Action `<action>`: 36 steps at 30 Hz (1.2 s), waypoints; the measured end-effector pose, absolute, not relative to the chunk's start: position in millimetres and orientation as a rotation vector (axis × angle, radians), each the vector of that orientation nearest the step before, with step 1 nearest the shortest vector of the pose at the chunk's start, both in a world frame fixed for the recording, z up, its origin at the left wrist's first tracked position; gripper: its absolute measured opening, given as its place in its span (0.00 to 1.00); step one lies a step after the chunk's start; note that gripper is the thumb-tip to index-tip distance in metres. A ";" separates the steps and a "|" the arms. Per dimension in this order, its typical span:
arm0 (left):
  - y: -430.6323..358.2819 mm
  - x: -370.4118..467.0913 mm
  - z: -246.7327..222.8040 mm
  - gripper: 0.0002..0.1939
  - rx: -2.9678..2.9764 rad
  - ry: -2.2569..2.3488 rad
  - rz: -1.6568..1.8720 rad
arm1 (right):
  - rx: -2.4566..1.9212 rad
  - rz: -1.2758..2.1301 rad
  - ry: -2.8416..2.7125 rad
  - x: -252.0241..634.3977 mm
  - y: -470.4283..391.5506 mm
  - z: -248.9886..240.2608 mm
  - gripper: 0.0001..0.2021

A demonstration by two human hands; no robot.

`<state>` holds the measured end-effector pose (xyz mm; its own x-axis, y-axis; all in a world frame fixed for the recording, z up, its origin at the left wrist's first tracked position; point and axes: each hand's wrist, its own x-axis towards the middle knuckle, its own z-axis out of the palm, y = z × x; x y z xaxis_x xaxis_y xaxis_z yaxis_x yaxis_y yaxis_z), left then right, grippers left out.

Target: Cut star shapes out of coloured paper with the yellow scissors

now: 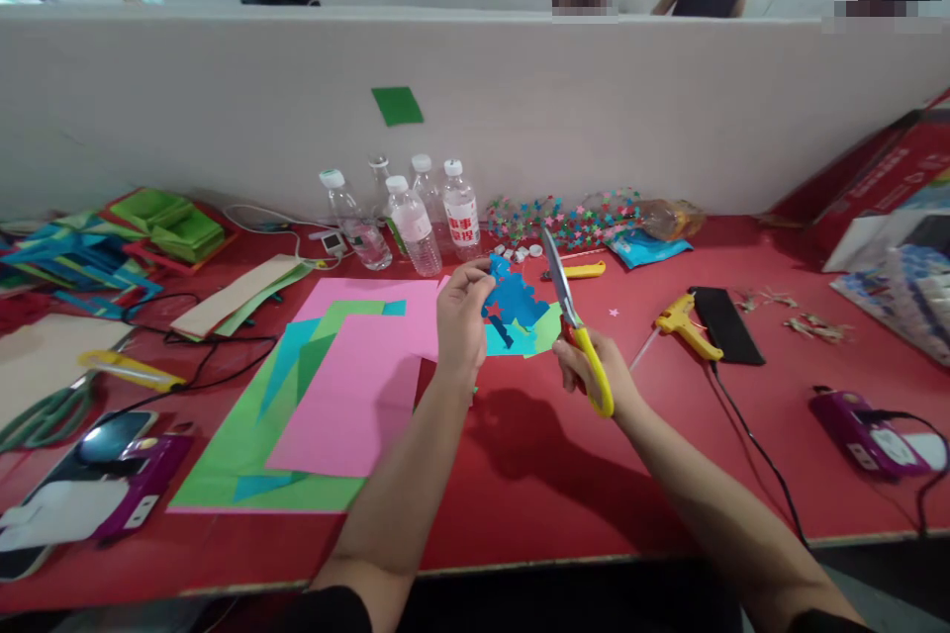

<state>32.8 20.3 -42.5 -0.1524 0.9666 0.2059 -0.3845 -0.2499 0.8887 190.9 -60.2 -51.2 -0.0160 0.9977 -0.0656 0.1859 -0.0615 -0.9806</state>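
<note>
Pinched in my left hand (463,316) is a blue paper cut-out (518,297) with an irregular outline, held above the table. My right hand (594,366) grips yellow-handled scissors (592,366), their blades pointing up and away, just right of the blue paper and apart from it. Beneath and behind the cut-out lie light green (545,331) and light blue pieces of paper. Left of my left hand, pink sheets (356,396) rest on green sheets (215,475).
Several plastic bottles (420,242) and star-filled wrapping (564,220) stand or lie by the partition. A yellow cutter (585,270) lies behind the scissors. At right are a glue gun (687,328), its cord and a purple device (865,435). Green scissors (51,410) lie left.
</note>
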 end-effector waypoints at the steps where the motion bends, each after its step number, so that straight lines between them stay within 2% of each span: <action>1: 18.8 36.5 -46.3 0.05 0.976 0.862 1.603 | -1.384 1.138 -1.308 194.4 -58.2 -52.8 0.18; 6: -1.4 63.2 -72.4 0.07 0.938 1.008 1.425 | -1.341 1.200 -1.122 207.8 -49.7 -76.8 0.15; 12: -13.7 65.1 -100.4 0.09 1.018 1.081 1.400 | -1.271 1.193 -1.024 226.7 -45.8 -100.2 0.14; 16: -9.5 48.3 -114.8 0.09 1.249 1.174 1.334 | -1.246 1.081 -0.934 255.0 -38.9 -103.2 0.15; 21: -17.1 54.7 -130.7 0.09 1.685 1.182 1.044 | -1.180 0.967 -0.816 279.9 -29.0 -101.6 0.17; 26: -24.2 70.6 -135.0 0.10 2.011 1.183 0.838 | -1.185 0.964 -0.749 285.2 -25.9 -105.4 0.20; 36: -16.9 100.3 -134.3 0.08 2.336 1.042 0.505 | -1.143 1.070 -0.705 277.2 -25.6 -118.3 0.18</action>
